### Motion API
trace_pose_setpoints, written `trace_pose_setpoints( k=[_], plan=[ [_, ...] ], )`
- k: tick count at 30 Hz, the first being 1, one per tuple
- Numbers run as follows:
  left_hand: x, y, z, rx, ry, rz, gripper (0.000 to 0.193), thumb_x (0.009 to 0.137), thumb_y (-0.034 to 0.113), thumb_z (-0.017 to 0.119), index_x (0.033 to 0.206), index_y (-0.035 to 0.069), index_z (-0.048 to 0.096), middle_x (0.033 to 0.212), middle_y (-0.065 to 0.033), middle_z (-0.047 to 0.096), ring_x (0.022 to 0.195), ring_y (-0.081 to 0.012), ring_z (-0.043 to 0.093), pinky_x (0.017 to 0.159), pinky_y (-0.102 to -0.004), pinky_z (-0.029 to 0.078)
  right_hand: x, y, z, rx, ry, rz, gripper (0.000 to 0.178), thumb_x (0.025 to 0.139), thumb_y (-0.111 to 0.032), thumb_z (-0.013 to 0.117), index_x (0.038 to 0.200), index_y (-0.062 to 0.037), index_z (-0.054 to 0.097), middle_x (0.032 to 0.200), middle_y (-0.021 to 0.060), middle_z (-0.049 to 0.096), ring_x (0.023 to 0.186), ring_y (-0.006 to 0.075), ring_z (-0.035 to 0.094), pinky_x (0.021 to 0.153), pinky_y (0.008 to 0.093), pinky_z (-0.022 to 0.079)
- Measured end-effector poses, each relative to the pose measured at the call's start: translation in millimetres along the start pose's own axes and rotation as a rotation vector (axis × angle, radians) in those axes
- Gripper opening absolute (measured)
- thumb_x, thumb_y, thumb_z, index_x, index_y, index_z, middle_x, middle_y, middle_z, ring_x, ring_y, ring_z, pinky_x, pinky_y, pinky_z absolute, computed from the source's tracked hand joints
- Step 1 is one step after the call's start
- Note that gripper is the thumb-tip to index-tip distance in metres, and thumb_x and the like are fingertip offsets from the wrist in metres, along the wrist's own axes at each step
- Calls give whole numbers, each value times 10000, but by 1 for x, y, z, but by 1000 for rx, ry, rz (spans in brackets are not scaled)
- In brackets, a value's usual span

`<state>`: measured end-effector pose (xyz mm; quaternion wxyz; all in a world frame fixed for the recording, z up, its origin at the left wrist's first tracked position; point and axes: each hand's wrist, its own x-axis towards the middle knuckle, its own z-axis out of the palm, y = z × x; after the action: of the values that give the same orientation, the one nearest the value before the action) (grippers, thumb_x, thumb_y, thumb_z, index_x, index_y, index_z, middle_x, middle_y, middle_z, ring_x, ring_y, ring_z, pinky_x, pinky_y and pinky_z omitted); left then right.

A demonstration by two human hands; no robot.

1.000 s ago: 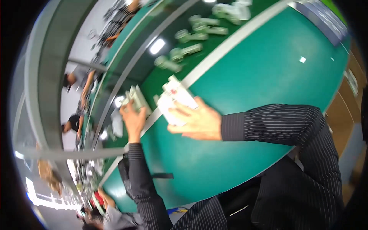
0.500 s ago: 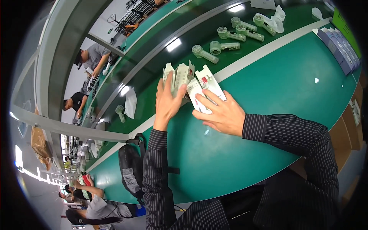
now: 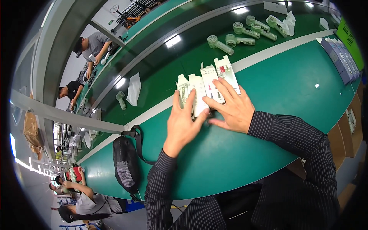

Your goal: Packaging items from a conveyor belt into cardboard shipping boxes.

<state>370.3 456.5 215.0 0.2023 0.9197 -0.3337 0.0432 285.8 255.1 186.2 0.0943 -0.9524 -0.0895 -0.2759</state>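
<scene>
Small white cartons with raised end flaps lie side by side in a fanned row across the light rail at the table's far edge. My left hand (image 3: 182,126) grips the left pair (image 3: 197,90), with fingers over their faces and the thumb at the near right corner. My right hand (image 3: 234,110) holds the right pair (image 3: 209,80), fingers spread over the printed faces and thumb low at the near end. Red and dark pictures show on the right pair. What the cartons contain is mostly hidden.
Beyond the rail, several pale green handheld fans (image 3: 220,45) lie on the green belt. Another fan (image 3: 120,100) sits beside a white bag (image 3: 133,90). A black bag (image 3: 126,165) rests left of my forearm. Blue-grey cartons (image 3: 337,59) stand far right. People work at left.
Both hands have come nearer and shifted right with the cartons. The left pair, upright and tilted before, now lies flatter against the right pair.
</scene>
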Motion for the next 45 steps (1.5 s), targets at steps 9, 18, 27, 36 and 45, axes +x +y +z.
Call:
trace_pose_setpoints(
  k=[9, 18, 27, 36, 45],
  plan=[
    [-18, -3, -16, -36, -110, 358, 841, 784, 184, 852, 1538, 164, 481, 1593, -257, 369, 1094, -444, 600, 945, -458, 536, -6, -22, -22, -42, -171, 155, 951, 712, -527, 845, 1551, -352, 431, 1499, 138, 468, 1443, 348, 411, 970, 588, 493],
    [40, -49, -61, -143, -255, 580, 788, 764, 34, 845, 1487, 145, 552, 1581, -246, 412, 1296, -450, 565, 934, -455, 567, 37, -87, -33, -216, -55, 519, 1000, 625, -533, 871, 1523, -383, 456, 1610, 69, 407, 1485, 278, 375, 996, 564, 476],
    [109, -94, -80, -364, -265, 1060, 794, 769, 64, 844, 1497, 185, 550, 1584, -252, 410, 1221, -423, 603, 957, -439, 543, 101, -174, -36, -565, -44, 917, 960, 638, -485, 892, 1509, -390, 501, 1626, 48, 405, 1500, 289, 371, 1067, 523, 445],
    [200, -139, -83, -556, -249, 1384, 677, 843, 110, 765, 1474, 210, 541, 1561, -233, 420, 1139, -490, 590, 899, -490, 577, 197, -213, 11, -783, 17, 1202, 845, 722, -457, 868, 1494, -349, 542, 1594, 80, 437, 1475, 305, 406, 1004, 483, 491],
    [194, -158, 151, 56, -883, 942, 641, 882, 344, 752, 1439, 99, 550, 1519, -284, 451, 1317, -453, 531, 1087, -518, 471, 52, -85, 121, -505, -589, 1325, 767, 932, -649, 593, 1601, -381, 331, 1660, 180, 281, 1525, 412, 258, 1123, 718, 297]
  ],
)
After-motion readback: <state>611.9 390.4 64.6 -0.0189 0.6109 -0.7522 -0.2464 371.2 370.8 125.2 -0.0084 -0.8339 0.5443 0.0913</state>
